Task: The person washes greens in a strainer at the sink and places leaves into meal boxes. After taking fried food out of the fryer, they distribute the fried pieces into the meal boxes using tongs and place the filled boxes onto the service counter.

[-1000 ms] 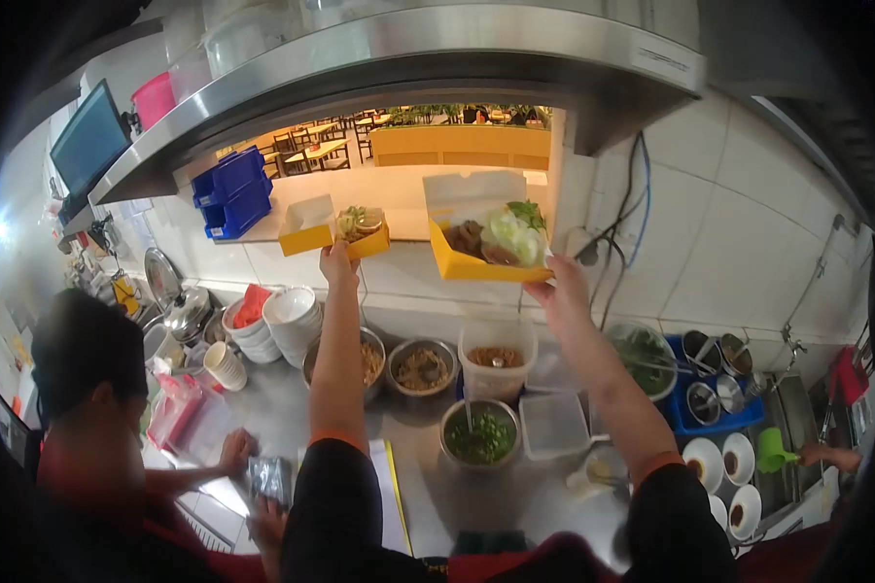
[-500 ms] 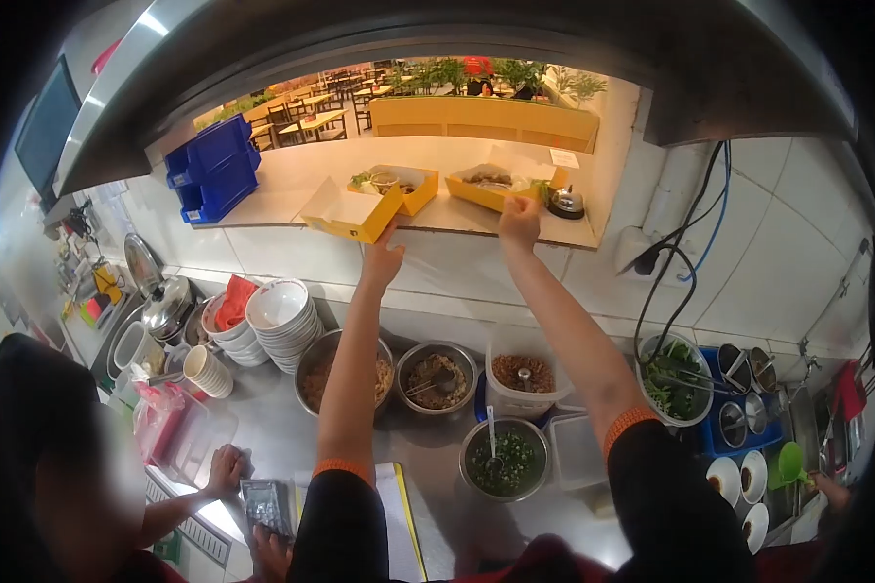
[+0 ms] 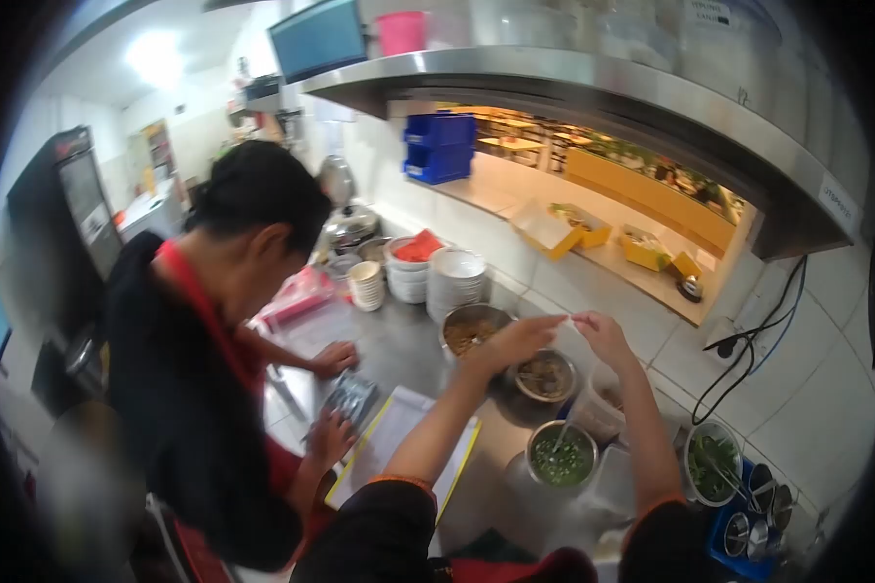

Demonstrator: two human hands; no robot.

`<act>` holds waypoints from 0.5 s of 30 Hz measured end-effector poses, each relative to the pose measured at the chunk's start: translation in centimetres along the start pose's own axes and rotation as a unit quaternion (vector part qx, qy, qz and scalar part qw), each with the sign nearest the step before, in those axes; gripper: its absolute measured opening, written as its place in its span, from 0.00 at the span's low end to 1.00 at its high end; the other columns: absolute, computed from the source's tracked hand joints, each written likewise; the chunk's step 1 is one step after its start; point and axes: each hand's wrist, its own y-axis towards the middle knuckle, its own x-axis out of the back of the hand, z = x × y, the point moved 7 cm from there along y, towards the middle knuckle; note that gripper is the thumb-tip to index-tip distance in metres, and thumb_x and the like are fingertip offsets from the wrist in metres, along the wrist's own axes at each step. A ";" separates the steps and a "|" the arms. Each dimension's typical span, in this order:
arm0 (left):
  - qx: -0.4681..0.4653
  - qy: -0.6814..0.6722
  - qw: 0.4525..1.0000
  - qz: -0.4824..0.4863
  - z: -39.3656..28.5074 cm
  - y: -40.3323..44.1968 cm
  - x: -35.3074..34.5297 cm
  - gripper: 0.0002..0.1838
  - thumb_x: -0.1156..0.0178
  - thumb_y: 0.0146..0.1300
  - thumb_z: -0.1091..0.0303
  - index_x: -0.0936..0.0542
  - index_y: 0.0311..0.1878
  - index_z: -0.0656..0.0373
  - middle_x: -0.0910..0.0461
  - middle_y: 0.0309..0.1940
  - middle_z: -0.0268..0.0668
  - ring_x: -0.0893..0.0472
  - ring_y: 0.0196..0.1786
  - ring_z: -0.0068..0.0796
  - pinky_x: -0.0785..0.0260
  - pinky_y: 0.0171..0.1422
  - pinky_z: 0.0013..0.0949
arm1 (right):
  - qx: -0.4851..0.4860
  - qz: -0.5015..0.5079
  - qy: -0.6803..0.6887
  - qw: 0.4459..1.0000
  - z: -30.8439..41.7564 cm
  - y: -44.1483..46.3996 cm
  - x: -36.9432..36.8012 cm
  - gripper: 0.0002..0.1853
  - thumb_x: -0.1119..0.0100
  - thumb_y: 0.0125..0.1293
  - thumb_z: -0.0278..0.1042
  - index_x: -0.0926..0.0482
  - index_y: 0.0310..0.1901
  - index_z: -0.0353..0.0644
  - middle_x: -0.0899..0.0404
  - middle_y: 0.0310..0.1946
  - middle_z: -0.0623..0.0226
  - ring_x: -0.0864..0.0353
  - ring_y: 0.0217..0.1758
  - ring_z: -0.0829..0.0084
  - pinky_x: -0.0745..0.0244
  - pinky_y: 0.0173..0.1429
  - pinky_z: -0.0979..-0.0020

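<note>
Over the food bowls, my left hand (image 3: 525,340) reaches to the right with its fingertips close to those of my right hand (image 3: 601,335). Motion blurs both, and whether anything small is between the fingers cannot be made out. Below them are a metal bowl of brown food (image 3: 544,377) and a bowl of chopped greens (image 3: 562,457) with a spoon. Two yellow food boxes rest on the pass-through ledge beyond my hands, the left box (image 3: 554,233) with its lid open and the right box (image 3: 644,249) beside a bell (image 3: 690,289).
A co-worker (image 3: 199,360) stands at the left, both hands at a dark device (image 3: 350,400). Near it lies a yellow-edged paper pad (image 3: 399,442). Stacked white bowls (image 3: 456,277) stand by the wall, under a steel shelf (image 3: 554,70). Blue bins (image 3: 438,149) sit on the ledge.
Both yellow boxes were lowered onto the ledge and let go. My hands have drawn back and come together above the bowls. The view has turned left, showing more of the co-worker.
</note>
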 end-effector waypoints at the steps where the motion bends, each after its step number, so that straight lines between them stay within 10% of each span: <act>1: 0.033 -0.044 0.998 0.016 -3.6 -4.0 -1.2 0.22 0.48 0.68 0.66 0.31 0.65 0.57 0.25 0.55 0.39 0.26 0.55 0.30 0.36 0.62 0.32 | 0.007 0.022 0.113 0.993 2.8 -3.0 -0.9 0.14 0.47 0.65 0.33 0.21 0.49 0.38 0.18 0.42 0.61 0.19 0.44 0.71 0.26 0.50 0.73; 4: 0.002 -0.176 0.972 0.158 -11.7 -18.6 -7.2 0.27 0.50 0.70 0.63 0.40 0.71 0.57 0.31 0.63 0.39 0.32 0.63 0.28 0.38 0.65 0.32 | 0.005 0.102 0.250 0.963 13.9 -13.1 -0.5 0.15 0.48 0.68 0.36 0.23 0.49 0.33 0.19 0.38 0.63 0.21 0.43 0.75 0.26 0.49 0.73; 8: 0.253 -0.349 0.845 0.317 -17.0 -40.1 -12.6 0.27 0.52 0.72 0.65 0.42 0.71 0.59 0.36 0.67 0.39 0.37 0.69 0.30 0.42 0.69 0.33 | 0.115 0.231 0.178 0.950 22.8 -23.2 0.4 0.16 0.46 0.66 0.37 0.24 0.48 0.32 0.19 0.40 0.61 0.20 0.42 0.74 0.25 0.51 0.72; 15: 0.498 -0.040 0.860 -0.103 -20.1 -68.2 -8.2 0.26 0.51 0.68 0.59 0.34 0.67 0.57 0.25 0.56 0.45 0.24 0.57 0.31 0.33 0.59 0.31 | 0.177 0.536 0.410 0.716 37.1 -40.2 -8.4 0.18 0.43 0.63 0.33 0.24 0.52 0.34 0.19 0.45 0.61 0.21 0.50 0.70 0.27 0.56 0.69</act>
